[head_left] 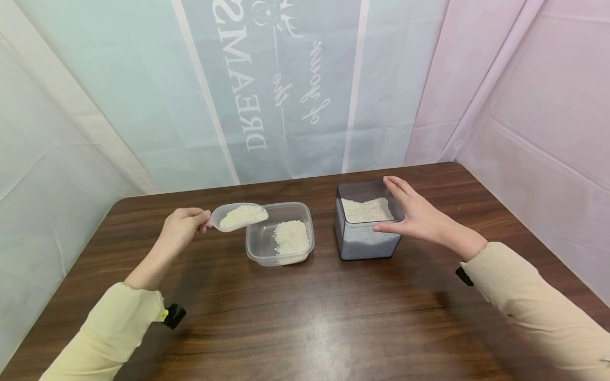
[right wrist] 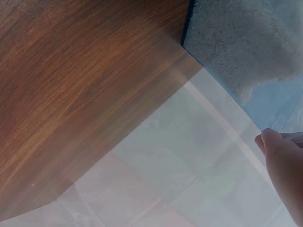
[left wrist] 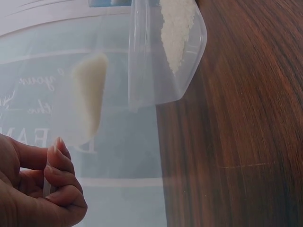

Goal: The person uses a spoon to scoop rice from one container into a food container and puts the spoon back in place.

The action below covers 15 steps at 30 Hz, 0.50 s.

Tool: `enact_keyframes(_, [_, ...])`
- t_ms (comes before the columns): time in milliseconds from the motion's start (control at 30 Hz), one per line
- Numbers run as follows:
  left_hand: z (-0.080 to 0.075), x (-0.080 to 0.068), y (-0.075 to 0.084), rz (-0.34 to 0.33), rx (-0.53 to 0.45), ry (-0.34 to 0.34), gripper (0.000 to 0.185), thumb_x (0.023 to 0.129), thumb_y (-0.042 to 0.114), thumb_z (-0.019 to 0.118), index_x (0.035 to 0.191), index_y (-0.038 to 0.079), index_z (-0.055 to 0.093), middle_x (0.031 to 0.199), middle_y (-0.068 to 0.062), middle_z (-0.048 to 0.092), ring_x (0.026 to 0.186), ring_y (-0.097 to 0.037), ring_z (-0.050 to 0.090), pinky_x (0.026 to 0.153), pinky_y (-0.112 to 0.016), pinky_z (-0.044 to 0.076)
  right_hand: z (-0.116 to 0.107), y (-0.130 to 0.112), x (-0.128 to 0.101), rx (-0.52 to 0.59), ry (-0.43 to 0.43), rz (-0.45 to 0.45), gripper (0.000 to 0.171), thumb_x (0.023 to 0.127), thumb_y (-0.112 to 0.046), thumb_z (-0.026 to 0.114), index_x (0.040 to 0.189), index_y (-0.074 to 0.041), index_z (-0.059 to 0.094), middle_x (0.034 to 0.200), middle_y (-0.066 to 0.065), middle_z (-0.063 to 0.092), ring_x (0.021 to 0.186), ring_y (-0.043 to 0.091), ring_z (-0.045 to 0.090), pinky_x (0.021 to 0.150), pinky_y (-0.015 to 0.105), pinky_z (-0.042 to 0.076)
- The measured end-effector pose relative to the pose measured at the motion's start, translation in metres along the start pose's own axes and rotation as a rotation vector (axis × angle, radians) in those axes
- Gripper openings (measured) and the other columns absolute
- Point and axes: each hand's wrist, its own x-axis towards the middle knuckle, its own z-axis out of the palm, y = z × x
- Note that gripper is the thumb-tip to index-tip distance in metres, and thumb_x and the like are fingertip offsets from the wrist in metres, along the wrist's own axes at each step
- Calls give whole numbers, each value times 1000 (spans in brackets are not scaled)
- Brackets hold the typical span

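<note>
Clear scoop (head_left: 240, 216) full of rice | L hand (head_left: 183, 226) pinches handle, keep level over tub (head_left: 280, 233) | R hand (head_left: 414, 211) spread, steadying canister (head_left: 366, 222)

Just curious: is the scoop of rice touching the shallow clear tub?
Cannot tell. In the head view the scoop, gripped by the left hand, overlaps the tub's rim; the left wrist view shows no plain contact or gap.

Dark wooden table (head_left: 305, 328), printed backdrop sheet (head_left: 267, 79)
</note>
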Motion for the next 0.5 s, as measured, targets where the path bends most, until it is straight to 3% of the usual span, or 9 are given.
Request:
enact_keyframes(233, [-1, -1, -1, -1, 30, 5, 36, 96, 25, 41, 86, -3, 62, 67, 4, 55, 77, -24, 49, 67, -31, 35, 0, 0, 0, -5, -2, -2, 101, 73, -45, 72, 144, -1, 14, 147, 14, 17, 130, 35, 27, 98, 53, 27])
enact_keyframes(500, [-2, -1, 0, 22, 84, 17, 37, 97, 26, 40, 80, -1, 60, 66, 1, 54, 68, -19, 42, 62, -31, 32, -1, 0, 1, -1, -5, 1, 102, 73, -45, 72, 144, -2, 14, 147, 15, 16, 130, 35, 26, 98, 53, 27])
